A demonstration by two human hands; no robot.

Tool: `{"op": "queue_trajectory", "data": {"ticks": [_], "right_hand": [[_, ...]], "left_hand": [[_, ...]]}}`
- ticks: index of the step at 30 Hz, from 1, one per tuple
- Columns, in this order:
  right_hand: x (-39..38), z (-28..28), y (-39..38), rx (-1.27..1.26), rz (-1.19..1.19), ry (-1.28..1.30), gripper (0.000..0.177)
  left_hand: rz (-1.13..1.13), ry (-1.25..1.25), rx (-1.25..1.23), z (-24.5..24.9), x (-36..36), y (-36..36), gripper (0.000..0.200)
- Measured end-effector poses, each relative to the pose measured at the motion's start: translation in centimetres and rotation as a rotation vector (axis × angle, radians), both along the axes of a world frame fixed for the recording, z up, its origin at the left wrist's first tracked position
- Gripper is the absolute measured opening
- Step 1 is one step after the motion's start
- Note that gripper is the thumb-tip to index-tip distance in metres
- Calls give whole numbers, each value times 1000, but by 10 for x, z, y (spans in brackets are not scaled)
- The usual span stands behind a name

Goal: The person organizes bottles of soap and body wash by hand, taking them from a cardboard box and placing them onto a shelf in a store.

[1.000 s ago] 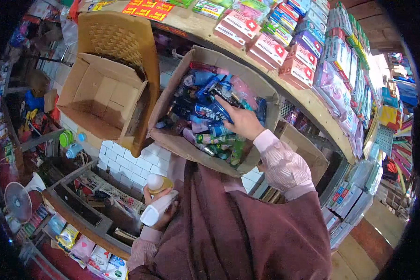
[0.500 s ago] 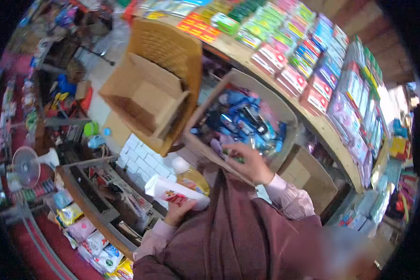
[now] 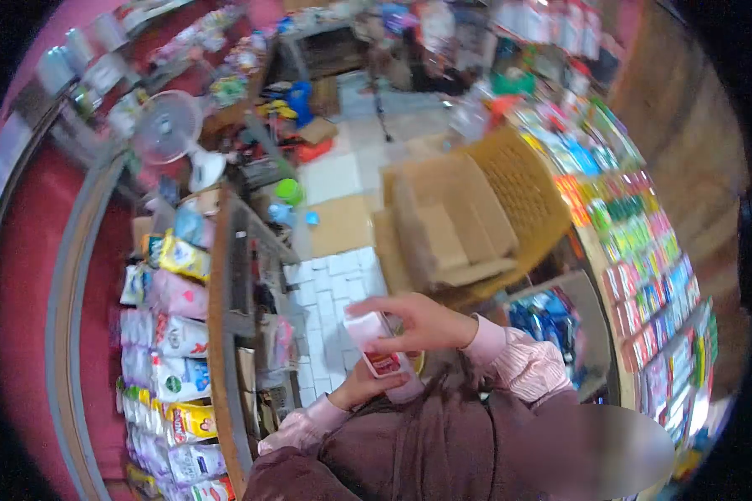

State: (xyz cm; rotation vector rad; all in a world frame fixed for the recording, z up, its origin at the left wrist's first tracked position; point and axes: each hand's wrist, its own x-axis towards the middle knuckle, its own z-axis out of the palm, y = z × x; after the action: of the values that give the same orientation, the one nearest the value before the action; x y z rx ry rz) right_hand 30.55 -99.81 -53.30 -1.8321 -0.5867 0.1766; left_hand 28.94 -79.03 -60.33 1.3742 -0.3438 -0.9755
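A white bottle (image 3: pixel 383 362) with a red printed label is tilted in front of my body. My left hand (image 3: pixel 361 388) is closed around its lower part. Around the upper white end, the fingers of my right hand (image 3: pixel 422 324) are wrapped, hiding part of that end. Just right of my right forearm, a cardboard box (image 3: pixel 593 321) holds several dark and blue packaged items, partly covered by my sleeve.
An open cardboard box (image 3: pixel 447 204) rests on a wicker chair (image 3: pixel 536 188) ahead. Packed goods line a counter (image 3: pixel 614 334) on the right. A wooden shelf edge (image 3: pixel 219 334) with hanging packets (image 3: pixel 182 338) runs along the left, near a fan (image 3: pixel 167 125).
My view has swung left. My right hand has left the box of packaged items and come onto the bottle's upper end. My left hand still holds the bottle.
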Motion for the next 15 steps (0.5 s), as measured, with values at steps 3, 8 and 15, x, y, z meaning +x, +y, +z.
{"op": "queue_trajectory", "data": {"ticks": [3, 8, 15], "right_hand": [[49, 4, 64, 193, -31, -14, 49], [103, 14, 153, 592, -124, 179, 46], [152, 2, 249, 804, -136, 267, 60]], "left_hand": [[16, -149, -130, 1, 34, 65, 59], [290, -358, -59, 28, 74, 173, 62], [633, -389, -38, 26, 76, 265, 49]]}}
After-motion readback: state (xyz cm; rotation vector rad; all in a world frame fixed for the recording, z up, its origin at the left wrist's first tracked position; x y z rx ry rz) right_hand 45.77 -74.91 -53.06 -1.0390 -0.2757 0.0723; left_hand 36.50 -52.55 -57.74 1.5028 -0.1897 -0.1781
